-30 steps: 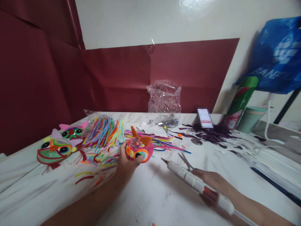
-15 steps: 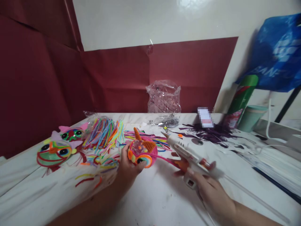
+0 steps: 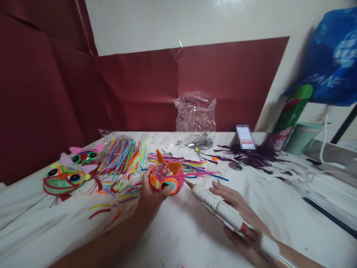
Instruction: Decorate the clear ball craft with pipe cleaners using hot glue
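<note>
Pink owl-like figure (image 3: 167, 182) sits near the middle of the white, marbled surface (image 3: 173, 232), its face turned to the near side and its two orange, cone-shaped ears pointing up and back. One ear stands nearly upright, leaning slightly left; the other slants to the right. The body is round, with no clear long axis. It wears a fuzzy pink wrap, a shiny, clear-looking patch between the ears, a dark eye inside rings of orange, white and pale blue, and yellow and orange pieces at the front. A pink strand (image 3: 202, 174) runs rightward from its edge; whether it is attached cannot be told.

The left hand (image 3: 151, 196) grips the figure's left side, thumb across the front. The right hand (image 3: 244, 208) holds a white glue gun (image 3: 219, 209), upper fingers extended, the nozzle aimed at the figure's right edge; contact cannot be made out.

Behind lie more colored strips, with a bundle of fuzzy stems (image 3: 124, 156) to the left. Two other big-eyed figures, one with a green front (image 3: 63, 184) and one with pink ears (image 3: 84, 157), rest farther left. Purple strands (image 3: 259, 160) spread at right rear.
</note>
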